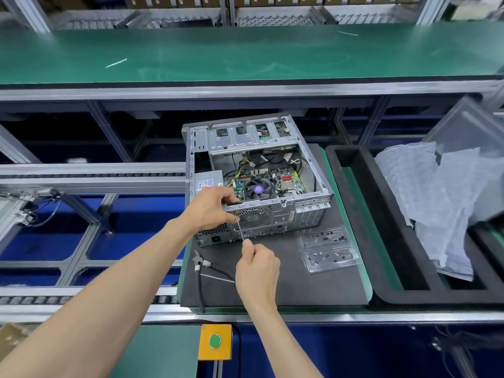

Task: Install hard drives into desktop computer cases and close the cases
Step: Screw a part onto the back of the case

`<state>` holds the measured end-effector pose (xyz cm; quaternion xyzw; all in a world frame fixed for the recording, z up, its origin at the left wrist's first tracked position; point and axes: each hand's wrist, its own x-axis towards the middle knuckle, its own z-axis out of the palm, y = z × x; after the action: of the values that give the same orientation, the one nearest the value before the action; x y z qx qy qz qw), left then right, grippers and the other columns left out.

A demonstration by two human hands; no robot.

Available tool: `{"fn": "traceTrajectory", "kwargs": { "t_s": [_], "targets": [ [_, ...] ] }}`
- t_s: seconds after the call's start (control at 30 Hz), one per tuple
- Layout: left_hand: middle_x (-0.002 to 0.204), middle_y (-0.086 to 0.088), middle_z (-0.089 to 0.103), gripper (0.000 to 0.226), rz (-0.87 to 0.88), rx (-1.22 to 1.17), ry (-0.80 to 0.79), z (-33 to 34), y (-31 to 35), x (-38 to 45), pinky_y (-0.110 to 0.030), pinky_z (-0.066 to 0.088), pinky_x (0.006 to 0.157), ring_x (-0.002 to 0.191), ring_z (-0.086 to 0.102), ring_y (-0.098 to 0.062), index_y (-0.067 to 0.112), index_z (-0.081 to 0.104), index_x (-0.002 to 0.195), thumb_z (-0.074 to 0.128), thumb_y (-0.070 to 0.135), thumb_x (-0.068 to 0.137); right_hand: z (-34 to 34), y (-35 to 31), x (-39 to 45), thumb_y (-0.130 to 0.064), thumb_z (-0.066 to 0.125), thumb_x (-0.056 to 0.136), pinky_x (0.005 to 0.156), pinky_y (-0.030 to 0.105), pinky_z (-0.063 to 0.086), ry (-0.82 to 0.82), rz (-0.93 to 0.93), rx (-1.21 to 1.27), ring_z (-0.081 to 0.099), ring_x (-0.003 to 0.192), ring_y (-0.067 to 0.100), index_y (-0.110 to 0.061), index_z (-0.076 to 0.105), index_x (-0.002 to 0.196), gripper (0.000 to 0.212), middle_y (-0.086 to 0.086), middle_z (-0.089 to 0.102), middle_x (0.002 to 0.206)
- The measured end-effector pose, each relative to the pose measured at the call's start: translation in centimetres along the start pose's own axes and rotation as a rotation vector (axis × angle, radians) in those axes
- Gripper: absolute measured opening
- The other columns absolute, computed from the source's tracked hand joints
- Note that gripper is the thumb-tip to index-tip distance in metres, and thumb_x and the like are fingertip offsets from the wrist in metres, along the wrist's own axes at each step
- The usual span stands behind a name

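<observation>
Setting: factory assembly line, green conveyor belt [245, 53] beyond the computer case, aluminium framing and rollers to its left.
Surface: dark foam mat [313, 279] on a green-edged pallet carried the computer case.
Computer case [256, 173]: lay on its side, side panel off, motherboard, fan and cables exposed; rear panel faced the person.
Drive cage [245, 137]: sat at the far end of the computer case; whether a drive was seated inside could not be told.
Left hand [215, 208]: gripped the near rear edge of the computer case, fingers curled over the rim, thumb and fingertips beside the screw point.
Right hand [256, 266]: closed round the yellow handle of a screwdriver [240, 230], whose shaft angled up to the rear panel beside the fan grille.
Screw tray [327, 249]: clear plastic, small dark screws inside, just right of the hands, near the case's rear.
Pliers [200, 268]: lay on the mat, near-left of the computer case.
Foam tray [381, 227]: black, right of the computer case, holding crumpled bubble wrap [441, 203].
Step in hand: apparently driving or loosening a rear-panel screw.
Next move: likely called for steady tip alignment and a firm hold on the computer case while turning.
</observation>
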<state>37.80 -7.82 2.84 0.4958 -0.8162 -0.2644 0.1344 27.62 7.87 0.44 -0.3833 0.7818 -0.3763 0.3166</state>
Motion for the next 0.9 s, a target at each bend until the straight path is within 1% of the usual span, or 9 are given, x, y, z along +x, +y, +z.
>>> {"fn": "traceTrajectory", "kwargs": {
  "t_s": [0.17,0.37,0.5,0.6,0.67,0.73,0.8,0.83,0.9],
  "targets": [
    [0.091,0.006,0.066,0.032,0.012,-0.007,0.004,0.0,0.0,0.0,-0.021,0.043,0.068,0.08,0.058,-0.01,0.017,0.071,0.095,0.09,0.023,0.07,-0.5,0.0,-0.2,-0.031,0.071,0.089,0.06,0.012,0.039,0.058,0.039,0.173,0.053,0.078,-0.013,-0.017,0.06,0.085,0.018,-0.003,0.064,0.07],
    [0.088,0.009,0.064,0.028,0.021,-0.028,0.006,-0.1,0.0,-0.2,-0.016,0.036,0.064,0.078,0.055,-0.005,0.021,0.069,0.092,0.087,0.021,0.071,0.0,-0.1,-0.3,-0.037,0.049,0.103,0.066,0.036,0.033,0.02,-0.016,-0.005,0.054,0.075,0.024,-0.013,0.059,0.079,0.035,0.007,0.066,0.076],
    [0.089,0.007,0.065,0.029,0.023,-0.018,0.008,0.0,-0.1,-0.2,-0.017,0.039,0.065,0.08,0.057,-0.009,0.017,0.071,0.095,0.087,0.021,0.071,-0.6,-0.1,0.1,-0.033,0.046,0.105,0.064,0.04,0.043,-0.034,-0.046,0.041,0.056,0.069,0.021,-0.012,0.056,0.074,0.038,0.007,0.063,0.07],
    [0.087,0.008,0.064,0.031,0.029,0.019,0.026,0.3,0.1,-0.2,-0.022,0.043,0.066,0.081,0.059,-0.014,0.018,0.069,0.092,0.088,0.021,0.069,-0.6,0.0,0.1,-0.028,0.057,0.098,0.065,0.035,0.033,0.044,-0.203,-0.069,0.051,0.069,0.018,-0.018,0.05,0.091,0.014,0.003,0.062,0.08],
    [0.083,0.01,0.063,0.033,0.004,0.038,0.053,0.7,0.4,-0.2,-0.029,0.047,0.067,0.08,0.059,-0.017,0.02,0.064,0.085,0.091,0.023,0.066,-0.4,0.1,0.0,-0.023,0.063,0.095,0.064,0.034,0.032,0.045,-0.211,-0.064,0.053,0.073,0.023,-0.017,0.051,0.091,0.014,0.005,0.064,0.081],
    [0.08,0.012,0.063,0.038,-0.045,0.046,0.08,1.0,0.7,-0.1,-0.033,0.05,0.066,0.077,0.06,-0.018,0.023,0.06,0.079,0.094,0.028,0.063,-0.1,0.4,0.6,-0.018,0.066,0.094,0.054,0.03,0.035,-0.028,0.08,0.376,0.05,0.057,0.022,-0.01,0.06,0.083,0.014,0.008,0.064,0.068],
    [0.077,0.013,0.063,0.041,-0.077,0.032,0.083,1.2,0.7,0.0,-0.034,0.05,0.064,0.075,0.06,-0.017,0.026,0.058,0.076,0.096,0.032,0.061,-0.3,0.0,0.7,-0.012,0.068,0.093,0.037,0.023,0.025,-0.208,0.511,0.967,0.034,0.04,0.014,0.0,0.065,0.085,0.015,0.009,0.057,0.06],
    [0.077,0.013,0.063,0.041,-0.086,0.019,0.082,1.2,0.6,0.0,-0.034,0.051,0.063,0.074,0.061,-0.017,0.027,0.057,0.075,0.096,0.032,0.06,-0.3,0.0,0.7,-0.011,0.068,0.093,0.034,0.021,0.02,-0.255,0.629,1.115,0.029,0.038,0.012,0.002,0.065,0.087,0.015,0.01,0.054,0.059],
    [0.075,0.013,0.063,0.042,-0.099,0.003,0.082,1.2,0.7,-0.1,-0.035,0.052,0.063,0.073,0.061,-0.018,0.028,0.057,0.073,0.096,0.032,0.059,-0.1,-0.1,0.4,-0.014,0.069,0.092,0.035,0.022,0.021,-0.229,0.589,1.017,0.031,0.038,0.012,-0.001,0.065,0.084,0.016,0.01,0.056,0.057]
  ]
}}
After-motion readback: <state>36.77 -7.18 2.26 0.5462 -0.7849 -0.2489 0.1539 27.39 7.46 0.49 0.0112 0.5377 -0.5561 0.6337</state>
